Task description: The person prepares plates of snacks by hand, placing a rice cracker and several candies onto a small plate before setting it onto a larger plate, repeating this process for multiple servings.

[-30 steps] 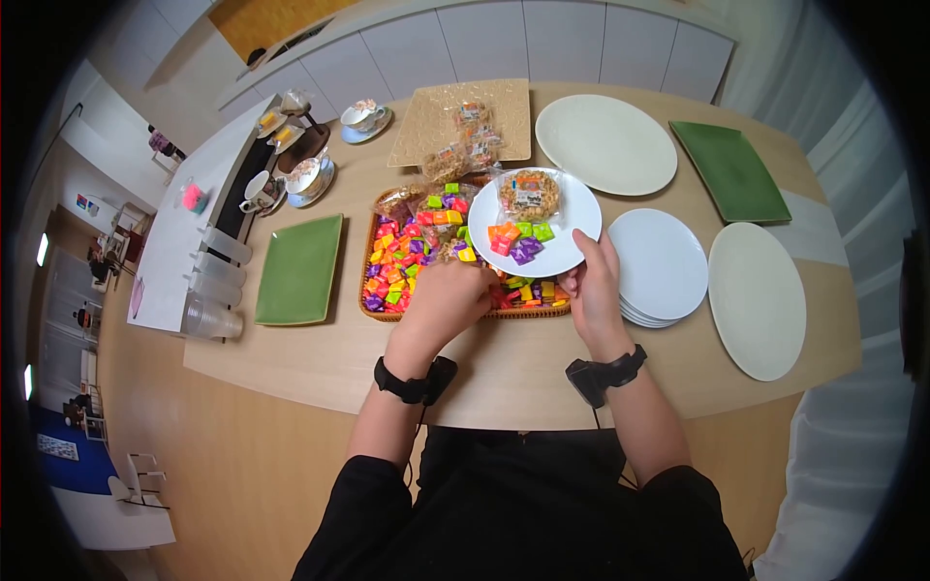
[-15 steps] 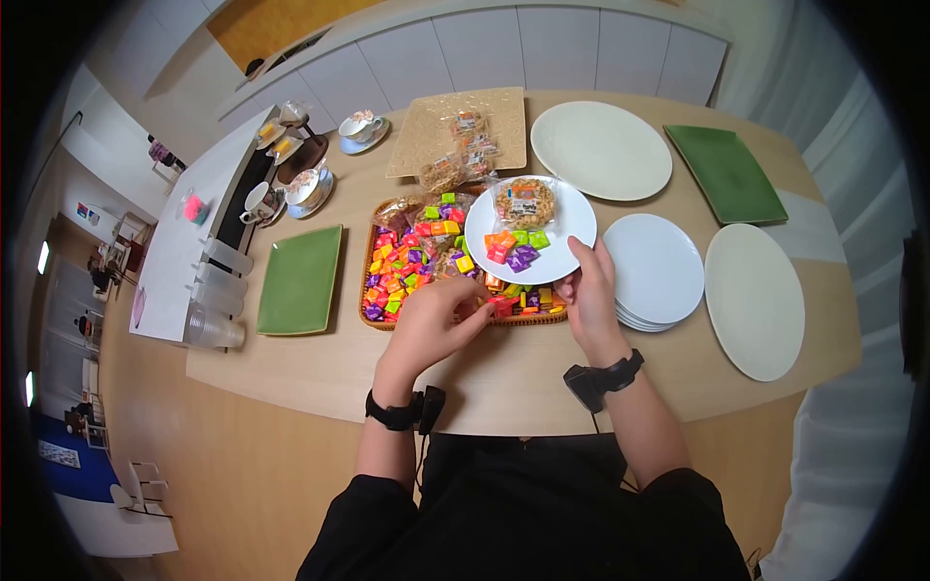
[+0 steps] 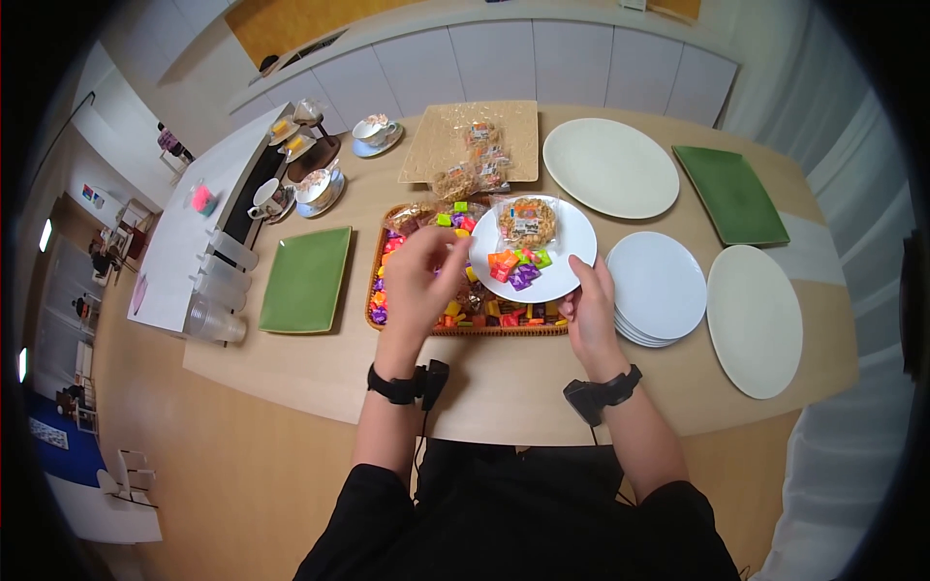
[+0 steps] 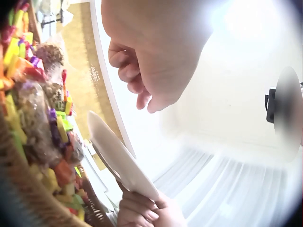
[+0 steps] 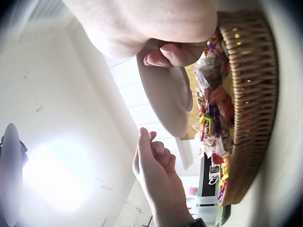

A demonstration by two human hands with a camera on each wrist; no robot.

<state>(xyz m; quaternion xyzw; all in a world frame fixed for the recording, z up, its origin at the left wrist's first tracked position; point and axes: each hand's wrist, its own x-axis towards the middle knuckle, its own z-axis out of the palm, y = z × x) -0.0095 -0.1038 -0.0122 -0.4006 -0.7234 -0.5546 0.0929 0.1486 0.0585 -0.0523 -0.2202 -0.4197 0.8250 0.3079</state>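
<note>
My right hand (image 3: 591, 305) grips the near right edge of a small white plate (image 3: 572, 276), thumb on top and fingers underneath. On the plate lie a clear-wrapped round snack (image 3: 528, 223) and a cluster of orange, red, green and purple wrapped candies (image 3: 523, 276). Raised beside the plate's left edge, my left hand (image 3: 417, 281) has curled fingers, the thumb close to the fingertips (image 4: 142, 100). I cannot tell whether it holds something small. Below both hands sits a wicker basket (image 5: 253, 94) full of colourful wrapped candies (image 3: 392, 242) and some bagged snacks, partly hidden by the plate and left hand.
A stack of white plates (image 3: 659, 286) stands to the right, near oval cream plates (image 3: 610, 169) and a green plate (image 3: 731, 194). Another green plate (image 3: 305, 281) lies left. Behind the basket, a gold tray (image 3: 426, 145) bears packaged snacks. Cups (image 3: 315, 189) stand at the back left.
My left hand has risen from the basket's near side up to the plate's left edge. The right hand still holds the plate, and the things on it look about the same.
</note>
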